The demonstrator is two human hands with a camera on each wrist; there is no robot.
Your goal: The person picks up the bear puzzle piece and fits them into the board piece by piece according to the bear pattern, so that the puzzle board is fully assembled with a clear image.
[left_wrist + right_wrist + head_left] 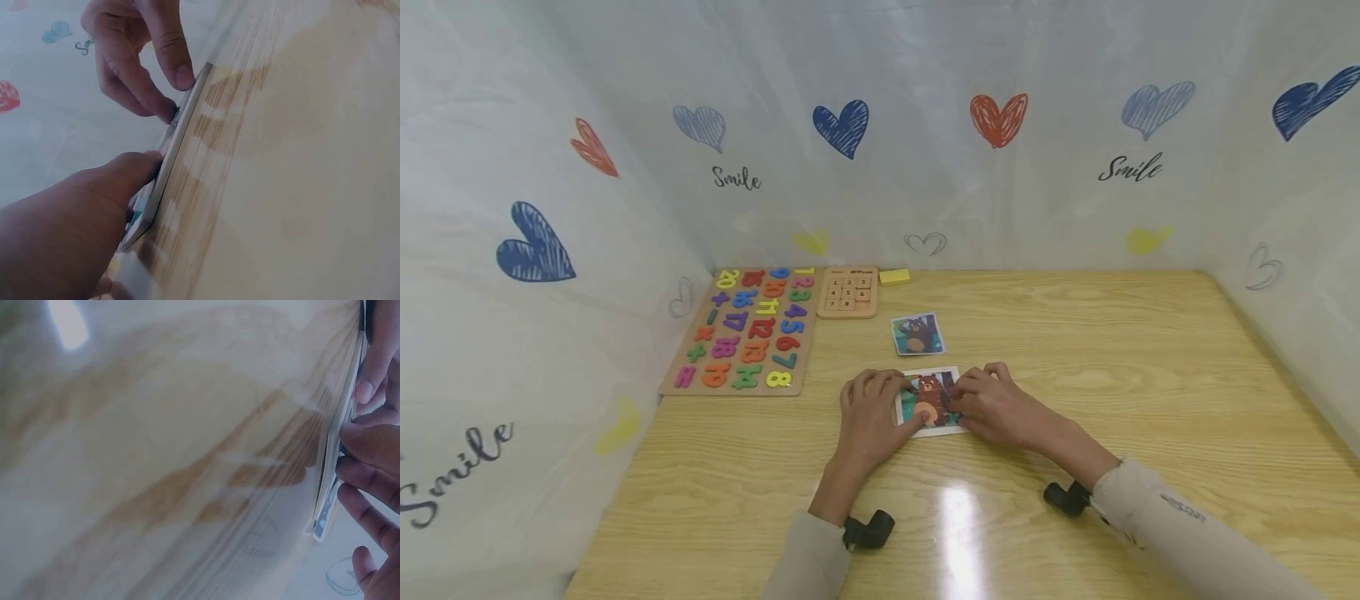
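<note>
A small bear picture puzzle (pixel 929 387) in a white frame lies on the table between my hands. My left hand (pixel 872 417) holds its left side, the thumb on the lower part of the picture and the other fingers toward the left edge. At the right side, my right hand (pixel 1000 408) grips the puzzle with bent fingers on the picture and the thumb near the lower edge; whether a loose piece is under them is hidden. In the left wrist view the frame (pixel 187 122) shows edge-on. Behind the puzzle lies a bear picture card (pixel 917 335).
A wooden board (pixel 806 367) with coloured numbers and signs lies at the left. Beside it are a wooden number slide puzzle (pixel 853 313) and a yellow block (pixel 894 277). A white curtain (pixel 925 192) printed with hearts borders the wooden table (pixel 1112 358) at the back and sides.
</note>
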